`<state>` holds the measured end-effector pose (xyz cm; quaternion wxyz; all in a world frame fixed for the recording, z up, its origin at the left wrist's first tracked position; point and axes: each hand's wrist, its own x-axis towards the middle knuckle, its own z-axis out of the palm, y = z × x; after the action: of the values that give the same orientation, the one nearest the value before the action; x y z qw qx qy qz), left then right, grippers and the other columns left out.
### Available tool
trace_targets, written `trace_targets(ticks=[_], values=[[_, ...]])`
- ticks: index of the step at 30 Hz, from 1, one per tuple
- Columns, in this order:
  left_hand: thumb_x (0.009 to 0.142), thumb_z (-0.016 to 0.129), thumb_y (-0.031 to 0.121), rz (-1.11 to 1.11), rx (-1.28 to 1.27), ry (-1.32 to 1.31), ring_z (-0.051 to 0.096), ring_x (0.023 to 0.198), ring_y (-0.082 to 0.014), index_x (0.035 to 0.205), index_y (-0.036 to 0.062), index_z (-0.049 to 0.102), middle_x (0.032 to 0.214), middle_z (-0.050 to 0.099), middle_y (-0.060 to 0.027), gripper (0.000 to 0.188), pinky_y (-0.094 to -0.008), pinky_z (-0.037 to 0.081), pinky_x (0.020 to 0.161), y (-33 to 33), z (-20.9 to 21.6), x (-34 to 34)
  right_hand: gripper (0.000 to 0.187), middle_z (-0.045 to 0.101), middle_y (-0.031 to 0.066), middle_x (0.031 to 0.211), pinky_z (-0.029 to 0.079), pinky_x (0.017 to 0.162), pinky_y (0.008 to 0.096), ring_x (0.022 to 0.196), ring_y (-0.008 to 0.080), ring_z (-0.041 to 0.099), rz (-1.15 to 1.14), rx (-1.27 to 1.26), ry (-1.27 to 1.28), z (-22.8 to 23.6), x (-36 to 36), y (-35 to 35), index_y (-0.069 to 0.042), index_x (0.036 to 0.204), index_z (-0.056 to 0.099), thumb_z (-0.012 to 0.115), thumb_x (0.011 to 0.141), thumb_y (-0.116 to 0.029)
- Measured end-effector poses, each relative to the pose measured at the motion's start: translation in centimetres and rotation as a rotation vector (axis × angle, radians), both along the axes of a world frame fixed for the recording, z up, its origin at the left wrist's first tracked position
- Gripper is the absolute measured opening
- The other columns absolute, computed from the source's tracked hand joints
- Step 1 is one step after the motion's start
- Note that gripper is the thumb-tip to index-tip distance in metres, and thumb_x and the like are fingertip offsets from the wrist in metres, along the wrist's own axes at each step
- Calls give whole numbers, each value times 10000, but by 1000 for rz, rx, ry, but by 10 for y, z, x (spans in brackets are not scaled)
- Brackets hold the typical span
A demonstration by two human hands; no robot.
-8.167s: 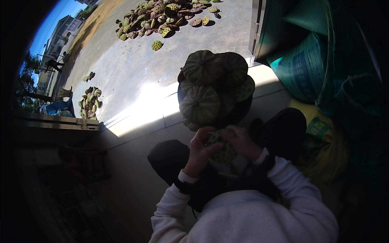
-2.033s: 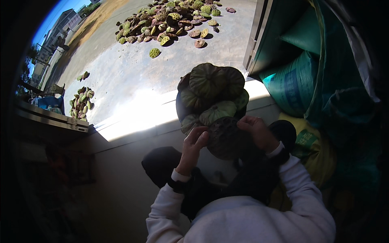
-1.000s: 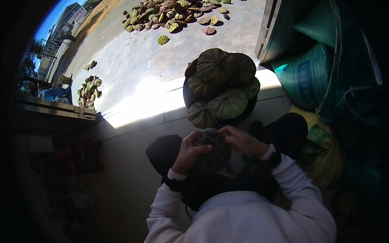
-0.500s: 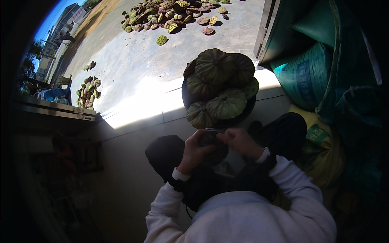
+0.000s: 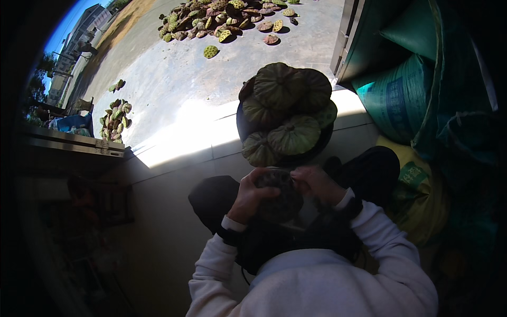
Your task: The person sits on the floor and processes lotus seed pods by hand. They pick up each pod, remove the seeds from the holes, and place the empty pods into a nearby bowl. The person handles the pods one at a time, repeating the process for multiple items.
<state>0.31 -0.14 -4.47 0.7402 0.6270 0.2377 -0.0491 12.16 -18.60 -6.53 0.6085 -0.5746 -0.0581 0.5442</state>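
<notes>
Shaded tiled floor spreads around a dark bowl heaped with lotus pods. Just this side of the bowl, 1 dark pod is clamped in the left grip; the right grip bunches at its rim, whether clamped I cannot tell. Likely light, spongy, tearable: best cradled by its outer edge.

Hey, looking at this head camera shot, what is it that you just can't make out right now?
In the head view:
- Held pod: its underside faces away, and the left hand covers part of its edge.
- Right hand: shade and blur hide whether its fingers grip anything.
- Container: its inside is hidden by stacked pods.
- Heap outside: cut off by the top edge.
</notes>
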Motion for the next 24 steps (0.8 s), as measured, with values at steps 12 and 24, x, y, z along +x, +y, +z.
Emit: trace_targets(ticks=[12,24], values=[[643,753,40,18,46,2,638,847,-154,1065,-39,624,924,668,-80,448,-286,519,781,-8,5,5,498,538,120,560,422,503,341,518,167,524,155,-62,-927,-3,-23,6,2,692,593,687,859,-458],[655,744,33,119,-145,57,642,848,-174,1109,-32,607,956,665,-96,479,-293,522,795,-4,3,4,338,573,54,610,396,491,276,524,108,525,-1,108,-380,-7,-8,-1,-9,763,615,590,921,-307]])
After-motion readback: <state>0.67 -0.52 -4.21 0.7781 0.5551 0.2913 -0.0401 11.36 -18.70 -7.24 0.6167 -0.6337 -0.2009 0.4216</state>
